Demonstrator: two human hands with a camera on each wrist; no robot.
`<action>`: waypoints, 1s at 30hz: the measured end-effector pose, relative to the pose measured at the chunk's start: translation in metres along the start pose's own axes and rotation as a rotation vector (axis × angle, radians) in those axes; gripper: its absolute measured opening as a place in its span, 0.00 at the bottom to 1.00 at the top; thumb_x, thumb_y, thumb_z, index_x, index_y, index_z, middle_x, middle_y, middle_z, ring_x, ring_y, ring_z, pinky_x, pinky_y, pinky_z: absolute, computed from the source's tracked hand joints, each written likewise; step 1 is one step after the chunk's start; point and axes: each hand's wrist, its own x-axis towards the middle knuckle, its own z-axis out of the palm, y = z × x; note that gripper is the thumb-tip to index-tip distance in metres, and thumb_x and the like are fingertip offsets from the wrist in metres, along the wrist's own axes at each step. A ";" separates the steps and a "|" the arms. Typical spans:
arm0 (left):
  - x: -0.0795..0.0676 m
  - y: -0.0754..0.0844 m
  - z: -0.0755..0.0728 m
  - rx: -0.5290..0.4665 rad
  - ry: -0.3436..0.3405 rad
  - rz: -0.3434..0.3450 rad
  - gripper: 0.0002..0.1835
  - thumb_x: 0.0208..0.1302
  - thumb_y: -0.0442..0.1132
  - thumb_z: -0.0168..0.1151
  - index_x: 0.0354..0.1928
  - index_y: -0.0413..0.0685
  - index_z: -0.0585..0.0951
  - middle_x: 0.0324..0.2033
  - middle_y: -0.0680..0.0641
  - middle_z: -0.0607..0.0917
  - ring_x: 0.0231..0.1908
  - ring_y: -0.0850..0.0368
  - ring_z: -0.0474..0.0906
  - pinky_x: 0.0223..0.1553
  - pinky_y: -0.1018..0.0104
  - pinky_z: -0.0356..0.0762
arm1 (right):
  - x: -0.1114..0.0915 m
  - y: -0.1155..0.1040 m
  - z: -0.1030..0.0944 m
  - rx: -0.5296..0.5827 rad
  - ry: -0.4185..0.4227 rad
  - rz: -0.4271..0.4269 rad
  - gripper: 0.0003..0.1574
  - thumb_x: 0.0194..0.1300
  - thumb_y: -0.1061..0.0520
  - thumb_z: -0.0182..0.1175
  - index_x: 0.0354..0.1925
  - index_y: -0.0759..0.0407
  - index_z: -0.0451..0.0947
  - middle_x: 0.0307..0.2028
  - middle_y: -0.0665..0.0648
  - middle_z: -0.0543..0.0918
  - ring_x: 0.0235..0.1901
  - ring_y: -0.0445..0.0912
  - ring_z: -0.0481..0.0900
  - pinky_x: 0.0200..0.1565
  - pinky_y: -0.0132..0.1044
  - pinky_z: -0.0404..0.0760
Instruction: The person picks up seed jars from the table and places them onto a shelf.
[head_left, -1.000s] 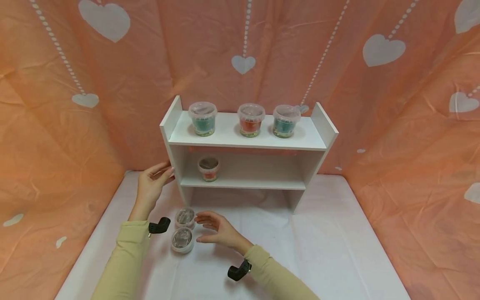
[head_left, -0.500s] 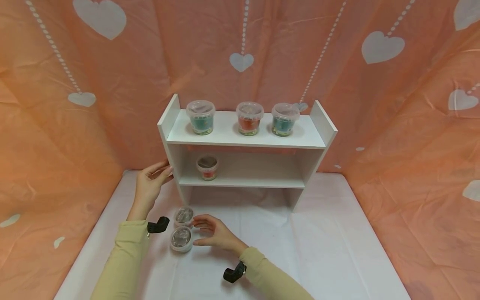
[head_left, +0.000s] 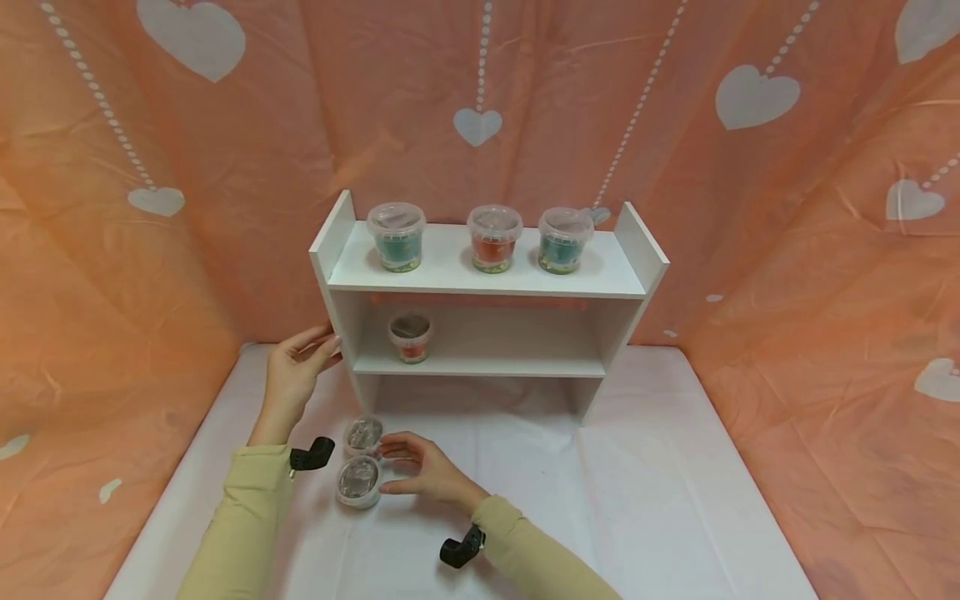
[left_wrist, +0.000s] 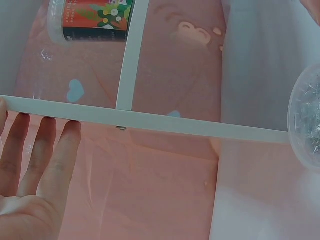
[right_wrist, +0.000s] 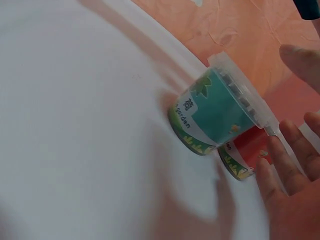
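My left hand (head_left: 291, 375) touches the left side panel of a small white shelf unit (head_left: 487, 287). In the left wrist view its straight fingers (left_wrist: 60, 155) meet the panel from outside. On the table, two lidded plastic tubs stand close together by my right hand (head_left: 431, 473). The nearer tub (head_left: 358, 481) has a green label in the right wrist view; the farther tub (right_wrist: 247, 150) has a red one and is partly hidden. My right hand's fingers, spread and slightly bent, are right at the tubs' right side.
On the top shelf stand a green tub (head_left: 397, 239) at left, a red tub (head_left: 493, 240) in the middle and another green tub (head_left: 562, 242) at right. One red tub (head_left: 410, 337) sits on the middle shelf's left. A pink cloth (head_left: 600, 100) with hearts hangs behind.
My right hand has moved slightly left, closer to the two tubs on the table. The left hand stays at the shelf's side panel. The head view has shifted a little.
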 end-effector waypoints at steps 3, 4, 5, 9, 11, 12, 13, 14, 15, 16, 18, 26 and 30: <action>-0.001 0.000 0.000 -0.014 0.004 -0.001 0.20 0.62 0.28 0.63 0.55 0.25 0.75 0.39 0.54 0.84 0.39 0.62 0.83 0.43 0.62 0.82 | 0.000 0.002 0.002 -0.011 0.002 0.015 0.40 0.52 0.76 0.66 0.62 0.78 0.61 0.57 0.78 0.69 0.58 0.71 0.66 0.62 0.62 0.64; -0.001 0.000 0.000 -0.017 0.005 -0.002 0.20 0.62 0.28 0.63 0.55 0.24 0.75 0.39 0.54 0.84 0.39 0.62 0.83 0.43 0.62 0.83 | 0.000 0.002 0.003 -0.012 0.001 0.019 0.40 0.52 0.77 0.66 0.62 0.78 0.61 0.57 0.77 0.69 0.58 0.70 0.66 0.62 0.61 0.65; -0.001 0.000 0.000 -0.025 0.007 -0.003 0.20 0.62 0.28 0.63 0.55 0.24 0.75 0.39 0.54 0.84 0.39 0.62 0.83 0.43 0.62 0.83 | 0.000 0.003 0.004 -0.009 0.003 0.022 0.40 0.52 0.77 0.66 0.62 0.78 0.61 0.57 0.77 0.70 0.58 0.70 0.66 0.62 0.61 0.65; 0.000 -0.001 0.001 -0.034 0.008 0.001 0.19 0.62 0.27 0.63 0.54 0.27 0.77 0.39 0.53 0.85 0.39 0.62 0.83 0.42 0.62 0.83 | 0.001 0.008 0.006 -0.003 0.016 0.017 0.41 0.51 0.78 0.66 0.61 0.77 0.62 0.56 0.76 0.71 0.58 0.68 0.68 0.62 0.59 0.66; 0.001 -0.002 0.001 -0.035 0.008 0.005 0.18 0.62 0.27 0.63 0.54 0.28 0.78 0.39 0.54 0.85 0.39 0.61 0.83 0.42 0.62 0.83 | 0.002 0.016 0.006 -0.004 0.020 0.014 0.41 0.51 0.78 0.66 0.62 0.75 0.62 0.57 0.73 0.71 0.58 0.66 0.68 0.63 0.57 0.66; 0.001 -0.001 0.001 -0.038 0.008 0.005 0.18 0.62 0.27 0.63 0.54 0.27 0.77 0.39 0.54 0.85 0.39 0.61 0.83 0.42 0.62 0.83 | 0.003 0.020 0.006 -0.009 0.023 0.013 0.41 0.51 0.77 0.67 0.62 0.75 0.62 0.57 0.72 0.72 0.58 0.65 0.69 0.63 0.55 0.67; 0.001 -0.001 0.002 -0.043 0.006 0.004 0.19 0.62 0.27 0.63 0.54 0.26 0.77 0.39 0.53 0.85 0.39 0.61 0.83 0.43 0.62 0.83 | 0.003 0.023 0.006 -0.014 0.023 0.007 0.41 0.51 0.77 0.67 0.62 0.74 0.63 0.57 0.72 0.72 0.58 0.64 0.70 0.63 0.54 0.68; 0.001 0.000 0.002 -0.044 0.007 0.003 0.19 0.62 0.27 0.63 0.54 0.26 0.77 0.39 0.53 0.85 0.39 0.61 0.83 0.43 0.62 0.83 | 0.003 0.026 0.006 -0.023 0.026 0.002 0.41 0.51 0.78 0.67 0.62 0.74 0.63 0.57 0.71 0.73 0.57 0.63 0.70 0.63 0.53 0.69; 0.000 0.000 0.002 -0.044 0.007 0.002 0.19 0.62 0.27 0.63 0.54 0.25 0.76 0.39 0.54 0.85 0.39 0.61 0.83 0.43 0.62 0.83 | 0.003 0.027 0.006 -0.027 0.025 -0.001 0.41 0.51 0.78 0.66 0.62 0.73 0.63 0.57 0.71 0.73 0.57 0.62 0.71 0.62 0.52 0.69; 0.000 0.001 0.002 -0.043 0.008 0.001 0.20 0.62 0.27 0.62 0.55 0.24 0.75 0.39 0.54 0.85 0.39 0.61 0.83 0.43 0.62 0.83 | 0.003 0.024 0.006 -0.024 0.024 -0.003 0.40 0.51 0.78 0.66 0.62 0.74 0.63 0.57 0.72 0.72 0.57 0.64 0.70 0.62 0.53 0.69; 0.000 0.001 0.002 -0.044 0.008 0.000 0.20 0.62 0.27 0.62 0.55 0.23 0.74 0.38 0.54 0.85 0.39 0.61 0.83 0.43 0.62 0.83 | 0.002 0.018 0.008 -0.025 0.022 -0.008 0.39 0.51 0.78 0.66 0.61 0.75 0.63 0.56 0.73 0.71 0.57 0.64 0.70 0.62 0.54 0.69; 0.000 0.001 0.002 -0.054 0.012 0.010 0.19 0.62 0.26 0.62 0.54 0.23 0.75 0.38 0.53 0.85 0.39 0.61 0.83 0.42 0.62 0.83 | 0.004 0.029 0.009 -0.027 0.040 0.025 0.40 0.51 0.77 0.67 0.62 0.73 0.64 0.58 0.71 0.71 0.58 0.61 0.71 0.62 0.51 0.70; 0.000 0.001 0.003 -0.040 0.008 0.008 0.19 0.62 0.26 0.62 0.54 0.23 0.75 0.38 0.54 0.85 0.39 0.61 0.83 0.42 0.63 0.83 | 0.004 0.038 0.009 -0.001 0.051 0.076 0.41 0.51 0.76 0.68 0.62 0.67 0.66 0.58 0.64 0.72 0.57 0.54 0.73 0.62 0.46 0.72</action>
